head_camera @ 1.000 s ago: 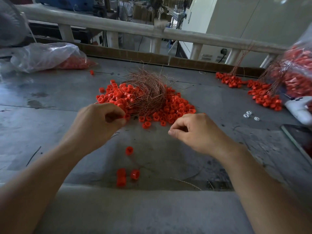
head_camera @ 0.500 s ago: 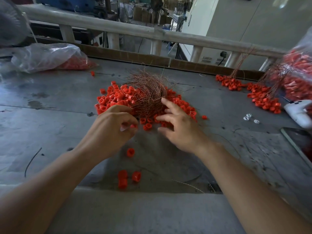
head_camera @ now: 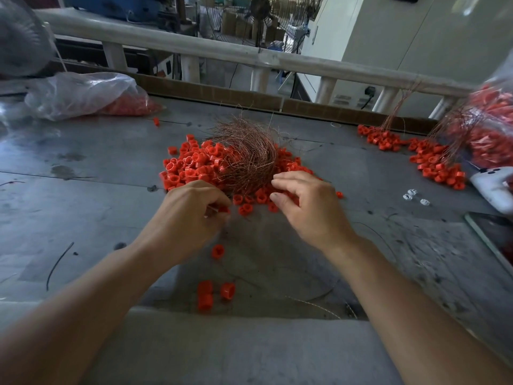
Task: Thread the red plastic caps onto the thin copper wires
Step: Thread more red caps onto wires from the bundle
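Note:
A tangled bundle of thin copper wires (head_camera: 245, 151) lies on a pile of red plastic caps (head_camera: 191, 166) in the middle of the grey table (head_camera: 83, 173). My left hand (head_camera: 186, 218) sits at the pile's near edge, its fingers curled round a red cap (head_camera: 223, 209). My right hand (head_camera: 308, 207) hovers over the caps at the bundle's near right, fingers loosely bent and spread, holding nothing that I can see. A few loose caps (head_camera: 206, 294) lie nearer to me.
A clear plastic bag with red caps (head_camera: 91, 94) lies at the far left. At the right are caps strung on wires (head_camera: 433, 159), a bag of caps (head_camera: 488, 129), a white device (head_camera: 494, 184) and a phone (head_camera: 494, 237). A railing (head_camera: 222, 54) runs behind the table.
My right hand has opened from a curled fist and reached forward to the caps beside the wire bundle. My left hand has moved slightly forward, still curled.

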A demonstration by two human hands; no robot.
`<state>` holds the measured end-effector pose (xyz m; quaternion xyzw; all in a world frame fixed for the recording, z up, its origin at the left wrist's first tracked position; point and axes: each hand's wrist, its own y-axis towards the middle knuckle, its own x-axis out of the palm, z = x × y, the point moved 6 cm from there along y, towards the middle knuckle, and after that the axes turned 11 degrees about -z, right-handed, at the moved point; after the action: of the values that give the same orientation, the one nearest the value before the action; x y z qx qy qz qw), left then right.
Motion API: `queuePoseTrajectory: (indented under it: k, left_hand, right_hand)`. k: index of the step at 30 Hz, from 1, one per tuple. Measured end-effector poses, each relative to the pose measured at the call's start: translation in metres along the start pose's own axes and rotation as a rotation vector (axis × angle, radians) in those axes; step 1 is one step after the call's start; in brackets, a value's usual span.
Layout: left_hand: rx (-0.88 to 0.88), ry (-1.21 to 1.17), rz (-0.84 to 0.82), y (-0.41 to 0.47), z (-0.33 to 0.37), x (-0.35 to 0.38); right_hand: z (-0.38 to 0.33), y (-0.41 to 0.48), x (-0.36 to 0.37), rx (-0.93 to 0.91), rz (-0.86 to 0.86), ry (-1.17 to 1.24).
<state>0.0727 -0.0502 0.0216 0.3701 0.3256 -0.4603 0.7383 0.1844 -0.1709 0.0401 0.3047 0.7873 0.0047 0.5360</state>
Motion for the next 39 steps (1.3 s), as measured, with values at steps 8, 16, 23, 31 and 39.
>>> queuePoseTrajectory:
  k: [8,16,23,31,39]
  left_hand:
    - [0.006,-0.001,-0.005,-0.002,0.003,-0.001]
    - [0.006,-0.227,-0.035,-0.006,0.010,-0.004]
    - [0.066,-0.359,-0.059,-0.009,0.019,-0.007]
    - [0.121,-0.497,-0.118,-0.011,0.030,-0.006]
    - [0.059,-0.788,-0.061,-0.010,0.019,-0.013]
  right_hand:
    - [0.006,0.002,0.025,0.022,-0.235,-0.168]
    - [-0.003,-0.003,0.007,-0.050,-0.040,-0.085]
    - [-0.026,-0.007,0.023,-0.234,-0.245,0.069]
    - [-0.025,-0.007,0.014,-0.232,-0.167,0.046]
    - [-0.024,-0.013,-0.008,-0.267,-0.067,0.132]
